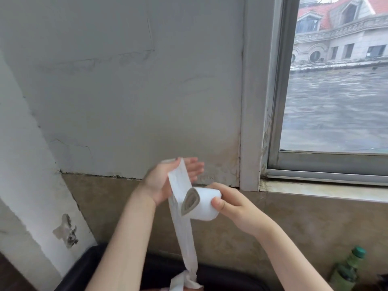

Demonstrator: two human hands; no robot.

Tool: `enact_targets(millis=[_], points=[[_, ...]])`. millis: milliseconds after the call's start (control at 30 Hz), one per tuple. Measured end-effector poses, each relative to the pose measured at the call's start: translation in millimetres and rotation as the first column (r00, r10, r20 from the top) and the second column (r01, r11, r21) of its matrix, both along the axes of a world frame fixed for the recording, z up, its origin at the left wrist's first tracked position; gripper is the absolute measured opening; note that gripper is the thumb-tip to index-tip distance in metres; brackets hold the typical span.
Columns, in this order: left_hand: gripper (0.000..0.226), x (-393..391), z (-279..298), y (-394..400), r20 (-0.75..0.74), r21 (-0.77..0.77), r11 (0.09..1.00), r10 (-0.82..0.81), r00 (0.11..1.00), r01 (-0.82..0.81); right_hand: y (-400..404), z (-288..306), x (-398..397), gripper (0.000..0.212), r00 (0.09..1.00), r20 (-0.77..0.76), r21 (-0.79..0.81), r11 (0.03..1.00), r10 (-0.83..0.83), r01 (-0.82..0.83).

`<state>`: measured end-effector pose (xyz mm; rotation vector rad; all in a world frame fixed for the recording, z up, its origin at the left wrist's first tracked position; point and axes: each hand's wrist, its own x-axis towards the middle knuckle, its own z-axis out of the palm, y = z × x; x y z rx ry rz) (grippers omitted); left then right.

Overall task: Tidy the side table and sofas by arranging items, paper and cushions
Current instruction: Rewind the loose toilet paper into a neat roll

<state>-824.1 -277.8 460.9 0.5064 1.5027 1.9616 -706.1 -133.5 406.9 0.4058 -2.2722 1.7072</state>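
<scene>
Two hands held a toilet paper roll [204, 205] in the air before a grey wall [126, 91], near the window [336, 101]. The right hand [235, 206] gripped the roll's right end, fingers and thumb curled round it. The left hand [165, 179] was flat, fingers straight, with the loose paper strip [184, 238] draped over its palm. The strip hung down to a dark surface [88, 267] below. A green bottle [348, 269] stood at lower right.

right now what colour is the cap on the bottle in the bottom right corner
Green, seen in the head view: the cap tops a green-tinted bottle.
</scene>
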Motion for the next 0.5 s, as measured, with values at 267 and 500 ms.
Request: enact_targets(millis=[267,500], points=[[0.046,-13.3,71.6,-12.5,-0.071,0.286,0.957,0.076,0.995,-0.053,-2.5,25.4,-4.9,0.049,0.983,-0.15,0.381,0.911,-0.109,0.159],[0.051,10.3,-2.4,-9.6,0.235,0.049,0.996,0.065,0.97,-0.079,-1.7,10.4,-8.2,0.052,0.974,-0.123,0.284,0.933,-0.192,0.22]])
